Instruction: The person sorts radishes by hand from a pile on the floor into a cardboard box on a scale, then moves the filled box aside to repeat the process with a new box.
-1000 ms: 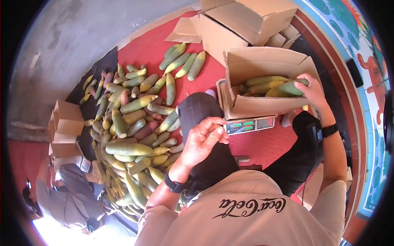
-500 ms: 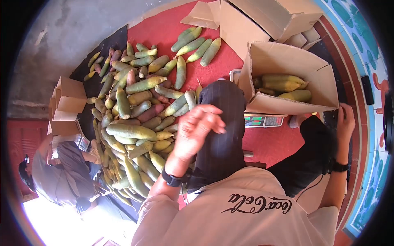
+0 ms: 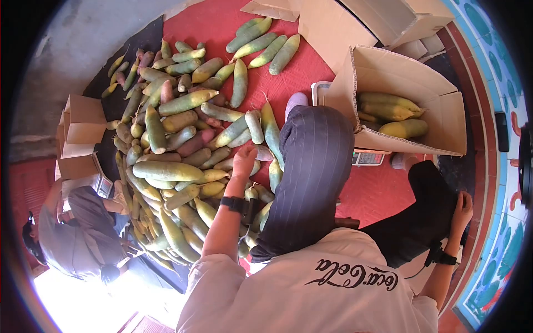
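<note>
So I'm sitting on the floor with my left hand [image 3: 244, 162] stretched out onto the near edge of the pile of fruit [image 3: 166, 150], palm down on the long green-yellow ones just beside my left knee. My fingers lie over the fruit, but I honestly can't tell whether they're curled round one or just resting there. My right hand [image 3: 462, 210] is way off on the other side, loose on my dark trouser leg [image 3: 422, 216], holding nothing.

The pile sprawls in front of me and to my left, partly on a dark mat [image 3: 152, 33] and partly on the red floor [image 3: 377, 188]. A few of them are purplish. A separate row of four fruit [image 3: 266, 47] lies further out on the red.

To my right front there's an open cardboard box [image 3: 411, 72] sitting on a scale [image 3: 367, 158], with several fruit in the box [image 3: 388, 108]. Bigger cartons [image 3: 333, 28] are stacked behind it.

Beyond the mat it's bare grey concrete [image 3: 83, 44]. Small folded boxes [image 3: 83, 119] stand at the far left of the pile, and another person [image 3: 72, 233] crouches near them. A painted blue-green border [image 3: 499, 233] runs along my right side
</note>
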{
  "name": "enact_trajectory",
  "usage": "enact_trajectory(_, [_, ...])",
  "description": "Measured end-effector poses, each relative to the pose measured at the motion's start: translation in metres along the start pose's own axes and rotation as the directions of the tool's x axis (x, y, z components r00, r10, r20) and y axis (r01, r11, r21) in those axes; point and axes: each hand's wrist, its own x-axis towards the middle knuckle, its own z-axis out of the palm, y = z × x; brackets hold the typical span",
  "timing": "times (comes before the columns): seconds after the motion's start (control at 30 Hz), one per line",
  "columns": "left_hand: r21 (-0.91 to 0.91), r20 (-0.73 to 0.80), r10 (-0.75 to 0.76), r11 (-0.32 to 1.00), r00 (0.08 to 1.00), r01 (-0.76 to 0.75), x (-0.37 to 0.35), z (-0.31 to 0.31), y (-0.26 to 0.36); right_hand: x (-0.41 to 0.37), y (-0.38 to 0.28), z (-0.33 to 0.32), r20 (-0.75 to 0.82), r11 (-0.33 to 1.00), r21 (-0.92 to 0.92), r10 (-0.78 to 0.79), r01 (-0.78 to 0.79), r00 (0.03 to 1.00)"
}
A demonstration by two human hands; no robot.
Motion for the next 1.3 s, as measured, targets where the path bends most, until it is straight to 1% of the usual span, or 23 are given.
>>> enact_trajectory(0.03, [-0.004,0.000,-0.008,1.000,1.000,0.008,0.012,0.006,-0.027,-0.001,0.000,0.000,0.006,1.000,-0.006,-0.005,0.005,1.000])
enact_trajectory(0.07, [0.462,0.177,0.317,0.809,0.932,-0.363,0.024,0.012,-0.055,-0.002,0.000,0.000,-0.004,0.999,-0.049,-0.014,0.014,1.000])
enact_trajectory(0.1, [0.706,0.473,0.467,0.305,0.747,-0.639,0.026,0.017,-0.059,-0.002,0.001,-0.002,-0.012,0.995,-0.095,-0.024,0.023,1.000])
enact_trajectory(0.13, [0.714,0.600,0.204,0.300,0.774,-0.633,0.021,0.025,-0.055,-0.003,0.004,-0.005,-0.003,0.994,-0.107,-0.027,0.027,1.000])
enact_trajectory(0.17, [0.711,0.602,0.198,0.308,0.774,-0.632,0.023,0.039,-0.067,-0.003,0.007,-0.005,0.008,0.993,-0.112,-0.030,0.030,1.000])
enact_trajectory(0.2, [0.770,0.521,-0.046,0.454,0.852,-0.447,0.031,0.057,-0.102,-0.004,0.009,-0.004,0.017,0.993,-0.114,-0.031,0.033,0.999])
enact_trajectory(0.23, [0.811,0.435,-0.299,0.539,0.850,-0.225,0.039,0.072,-0.141,-0.004,0.010,-0.003,0.022,0.992,-0.120,-0.031,0.034,0.999])
enact_trajectory(0.37, [0.792,0.301,-0.283,0.605,0.911,-0.074,0.017,0.127,-0.293,-0.004,0.015,-0.005,0.031,0.985,-0.165,-0.047,0.051,0.998])
enact_trajectory(0.43, [0.751,0.363,0.007,0.590,0.932,-0.297,0.044,0.125,-0.342,-0.003,0.016,-0.006,0.048,0.980,-0.188,-0.054,0.062,0.997])
enact_trajectory(0.5, [0.751,0.345,0.042,0.586,0.938,-0.303,0.023,0.134,-0.319,-0.002,0.021,-0.006,0.069,0.979,-0.200,-0.027,0.040,0.997])
enact_trajectory(0.57, [0.721,0.258,-0.306,0.692,0.916,0.029,0.042,0.111,-0.245,0.000,0.021,-0.006,0.076,0.975,-0.216,-0.041,0.057,0.996])
enact_trajectory(0.63, [0.775,0.255,-0.249,0.631,0.934,-0.044,0.037,0.103,-0.218,0.001,0.017,-0.004,0.082,0.972,-0.225,-0.056,0.073,0.995])
enact_trajectory(0.7, [0.674,0.134,-0.406,0.706,0.904,0.218,0.018,0.083,-0.121,0.000,0.015,-0.003,0.059,0.978,-0.201,-0.051,0.061,0.997])
enact_trajectory(0.83, [0.482,0.139,-0.345,0.842,0.928,0.241,0.003,0.032,-0.083,0.000,0.017,-0.004,0.062,0.976,-0.204,-0.060,0.071,0.996])
enact_trajectory(0.9, [0.143,-0.007,-0.266,0.954,0.964,0.264,0.000,0.001,-0.059,0.001,0.017,-0.004,0.096,0.983,-0.178,-0.029,0.046,0.995])
enact_trajectory(0.93, [0.146,-0.137,-0.211,0.962,0.968,0.230,0.005,-0.016,-0.069,0.001,0.019,-0.004,0.095,0.984,-0.175,-0.029,0.045,0.995])
enact_trajectory(0.97, [0.152,-0.263,-0.152,0.969,0.953,0.197,0.011,-0.033,-0.078,0.002,0.022,-0.003,0.087,0.979,-0.193,-0.048,0.064,0.995])
enact_trajectory(1.07, [-0.175,-0.507,-0.191,0.978,0.841,0.117,0.014,-0.080,-0.040,0.001,0.020,-0.003,0.081,0.977,-0.202,-0.050,0.065,0.995])
enact_trajectory(1.1, [-0.315,-0.532,-0.234,0.947,0.814,0.066,0.014,-0.090,-0.023,0.001,0.019,-0.003,0.081,0.980,-0.195,-0.032,0.047,0.996])
enact_trajectory(1.17, [-0.466,-0.481,-0.208,0.883,0.852,-0.048,0.027,-0.112,-0.029,0.002,0.022,-0.003,0.077,0.985,-0.167,-0.038,0.050,0.996])
enact_trajectory(1.2, [-0.733,-0.438,-0.305,0.666,0.846,-0.139,0.022,-0.108,-0.010,0.002,0.023,-0.002,0.071,0.989,-0.140,-0.043,0.053,0.997])
enact_trajectory(1.23, [-0.732,-0.439,-0.303,0.666,0.846,-0.141,0.029,-0.107,-0.030,0.001,0.023,-0.002,0.070,0.989,-0.138,-0.043,0.052,0.997])
enact_trajectory(1.3, [-0.724,-0.269,-0.251,0.690,0.930,-0.023,0.052,-0.100,-0.077,0.001,0.021,-0.003,0.072,0.988,-0.146,-0.045,0.056,0.996])
